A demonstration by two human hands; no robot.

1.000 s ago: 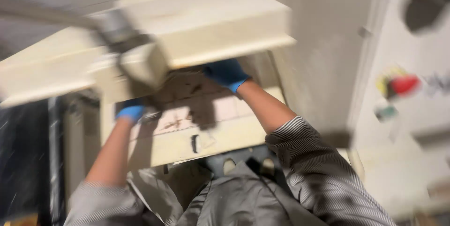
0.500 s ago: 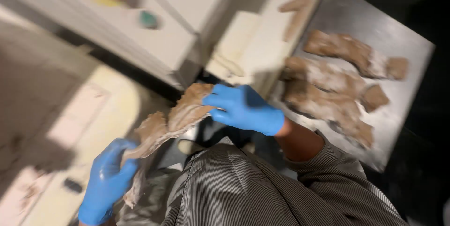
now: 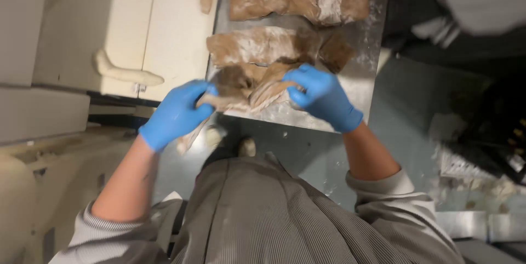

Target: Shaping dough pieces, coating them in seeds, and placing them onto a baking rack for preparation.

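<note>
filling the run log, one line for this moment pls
left hand: grips dough strip | right hand: grips same strip | metal tray: two more floured strips

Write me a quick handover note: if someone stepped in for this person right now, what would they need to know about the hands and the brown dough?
Left hand: blue glove, closed on the left end of a floured brown dough strip.
Right hand: blue glove, grip on the strip's right end, over the near edge of the metal tray.
Where things are: two other dough strips lie on the tray, one in the middle and one at the far end. A pale dough piece lies on the cream surface to the left.
Done: two strips laid on the tray.
Left: the held strip is not yet set flat and released.
</note>
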